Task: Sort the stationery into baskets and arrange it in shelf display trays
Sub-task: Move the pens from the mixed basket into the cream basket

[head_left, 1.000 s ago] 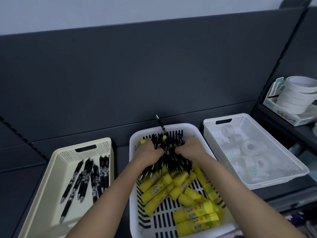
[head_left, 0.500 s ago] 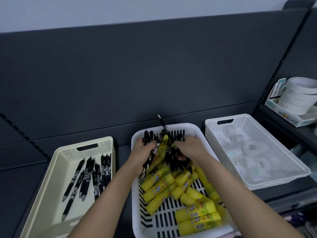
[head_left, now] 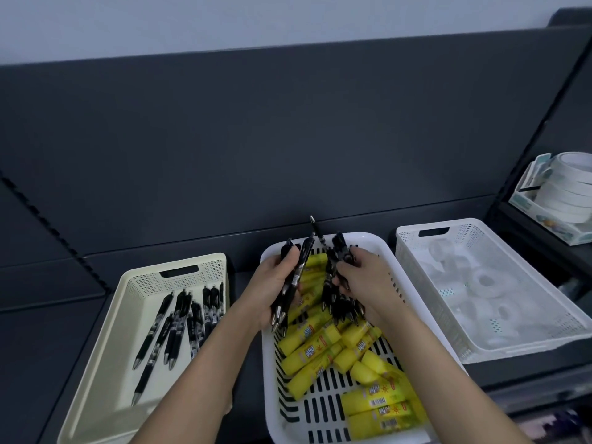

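Over the far end of the white slotted middle basket (head_left: pixel 323 421), my left hand (head_left: pixel 272 283) grips a few black pens (head_left: pixel 293 283), tips pointing down toward me. My right hand (head_left: pixel 365 286) holds a larger bundle of black pens (head_left: pixel 336 283), one pen sticking up behind it. Several yellow glue sticks (head_left: pixel 320 347) lie in that basket under both hands. The cream basket (head_left: pixel 105 357) on the left holds several black pens (head_left: pixel 179 322) lying loose.
A white perforated basket (head_left: pixel 525 344) on the right holds several white tape rolls (head_left: pixel 480 283). A stack of white tape rolls (head_left: pixel 567 190) sits in a tray on the higher shelf at far right. The dark shelf back panel (head_left: pixel 288 139) rises behind the baskets.
The single clump of pens held by both hands has split. My left hand has drawn a few pens off to the left while my right hand keeps the rest.
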A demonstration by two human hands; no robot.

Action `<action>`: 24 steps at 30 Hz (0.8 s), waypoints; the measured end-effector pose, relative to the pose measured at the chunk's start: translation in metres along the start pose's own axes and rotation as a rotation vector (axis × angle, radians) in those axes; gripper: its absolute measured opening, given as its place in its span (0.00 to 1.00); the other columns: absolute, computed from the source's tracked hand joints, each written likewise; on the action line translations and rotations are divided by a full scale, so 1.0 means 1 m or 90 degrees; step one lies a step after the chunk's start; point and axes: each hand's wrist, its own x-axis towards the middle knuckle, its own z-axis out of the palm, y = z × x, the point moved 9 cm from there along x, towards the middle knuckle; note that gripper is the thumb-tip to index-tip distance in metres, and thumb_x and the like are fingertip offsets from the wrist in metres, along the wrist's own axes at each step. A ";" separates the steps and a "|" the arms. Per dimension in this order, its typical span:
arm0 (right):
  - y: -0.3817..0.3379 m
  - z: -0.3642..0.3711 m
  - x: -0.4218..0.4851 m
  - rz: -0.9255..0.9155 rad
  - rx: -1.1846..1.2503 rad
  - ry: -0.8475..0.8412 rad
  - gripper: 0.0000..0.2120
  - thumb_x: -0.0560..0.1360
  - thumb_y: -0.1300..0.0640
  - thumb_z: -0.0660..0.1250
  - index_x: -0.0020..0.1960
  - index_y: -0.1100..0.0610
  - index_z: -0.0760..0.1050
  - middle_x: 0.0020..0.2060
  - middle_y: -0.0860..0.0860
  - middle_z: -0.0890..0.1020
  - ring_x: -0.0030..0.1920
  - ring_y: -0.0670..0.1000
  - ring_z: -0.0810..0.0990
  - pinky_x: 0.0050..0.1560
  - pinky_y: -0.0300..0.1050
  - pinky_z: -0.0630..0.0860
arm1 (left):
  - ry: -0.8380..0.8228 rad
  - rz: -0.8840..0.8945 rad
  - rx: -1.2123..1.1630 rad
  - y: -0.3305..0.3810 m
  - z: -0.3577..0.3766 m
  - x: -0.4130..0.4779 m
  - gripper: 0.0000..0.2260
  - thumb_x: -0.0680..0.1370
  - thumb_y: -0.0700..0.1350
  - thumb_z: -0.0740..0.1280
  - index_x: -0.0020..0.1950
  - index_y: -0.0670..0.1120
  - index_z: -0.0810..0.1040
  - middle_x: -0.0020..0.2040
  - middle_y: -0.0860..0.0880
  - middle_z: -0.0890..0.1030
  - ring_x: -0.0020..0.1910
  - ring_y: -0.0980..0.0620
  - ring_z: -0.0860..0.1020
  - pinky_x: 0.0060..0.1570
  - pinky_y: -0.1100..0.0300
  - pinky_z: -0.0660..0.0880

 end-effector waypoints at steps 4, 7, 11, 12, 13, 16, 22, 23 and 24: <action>-0.014 0.023 -0.012 -0.064 0.044 -0.028 0.08 0.78 0.65 0.60 0.50 0.55 0.75 0.32 0.47 0.78 0.30 0.46 0.76 0.30 0.38 0.72 | 0.008 0.023 -0.002 0.010 -0.008 -0.009 0.13 0.71 0.44 0.75 0.52 0.42 0.77 0.35 0.47 0.78 0.31 0.52 0.77 0.25 0.61 0.74; -0.020 0.043 -0.019 -0.085 0.043 -0.046 0.13 0.77 0.66 0.60 0.54 0.50 0.74 0.34 0.46 0.78 0.31 0.47 0.74 0.31 0.40 0.71 | 0.069 0.068 -0.016 0.021 -0.030 -0.019 0.12 0.73 0.36 0.71 0.55 0.41 0.75 0.36 0.46 0.78 0.30 0.52 0.77 0.25 0.61 0.73; -0.025 0.084 -0.027 -0.086 0.036 -0.109 0.20 0.79 0.65 0.59 0.64 0.45 0.69 0.33 0.43 0.80 0.29 0.43 0.76 0.30 0.38 0.71 | 0.151 0.152 0.058 0.042 -0.074 -0.040 0.14 0.75 0.34 0.68 0.59 0.44 0.73 0.40 0.45 0.79 0.31 0.52 0.79 0.28 0.59 0.74; -0.025 0.097 -0.029 -0.079 0.038 -0.128 0.21 0.79 0.65 0.59 0.64 0.43 0.66 0.34 0.44 0.80 0.29 0.43 0.76 0.29 0.37 0.71 | 0.164 0.163 0.075 0.046 -0.086 -0.046 0.14 0.75 0.34 0.67 0.59 0.45 0.73 0.40 0.45 0.79 0.32 0.52 0.79 0.29 0.59 0.75; -0.023 0.112 -0.031 -0.067 0.034 -0.145 0.24 0.79 0.65 0.59 0.68 0.42 0.62 0.36 0.46 0.80 0.29 0.43 0.76 0.29 0.37 0.71 | 0.176 0.170 0.093 0.048 -0.097 -0.052 0.14 0.76 0.35 0.67 0.59 0.46 0.73 0.41 0.45 0.80 0.33 0.52 0.80 0.30 0.59 0.76; -0.015 0.155 -0.037 -0.045 -0.017 -0.194 0.24 0.79 0.65 0.59 0.73 0.51 0.63 0.39 0.49 0.78 0.31 0.45 0.77 0.29 0.37 0.72 | 0.229 0.181 0.163 0.051 -0.136 -0.069 0.12 0.75 0.34 0.66 0.56 0.46 0.76 0.41 0.45 0.82 0.35 0.50 0.81 0.32 0.56 0.79; 0.011 0.226 -0.051 -0.008 -0.073 -0.274 0.21 0.79 0.65 0.57 0.70 0.51 0.67 0.41 0.50 0.79 0.28 0.42 0.77 0.32 0.36 0.75 | 0.332 0.103 0.312 0.032 -0.212 -0.093 0.16 0.69 0.30 0.67 0.49 0.49 0.76 0.39 0.46 0.83 0.40 0.46 0.82 0.43 0.50 0.79; 0.015 0.233 -0.053 0.002 -0.095 -0.276 0.21 0.79 0.65 0.56 0.69 0.52 0.68 0.41 0.50 0.79 0.29 0.42 0.77 0.33 0.37 0.77 | 0.334 0.091 0.339 0.028 -0.217 -0.095 0.16 0.69 0.30 0.68 0.47 0.50 0.75 0.38 0.48 0.82 0.38 0.47 0.82 0.41 0.52 0.79; 0.018 0.239 -0.054 0.007 -0.125 -0.276 0.19 0.79 0.65 0.56 0.67 0.53 0.70 0.40 0.50 0.78 0.31 0.44 0.77 0.36 0.40 0.78 | 0.335 0.077 0.367 0.025 -0.222 -0.095 0.15 0.69 0.30 0.68 0.47 0.50 0.75 0.37 0.48 0.82 0.37 0.48 0.81 0.40 0.53 0.78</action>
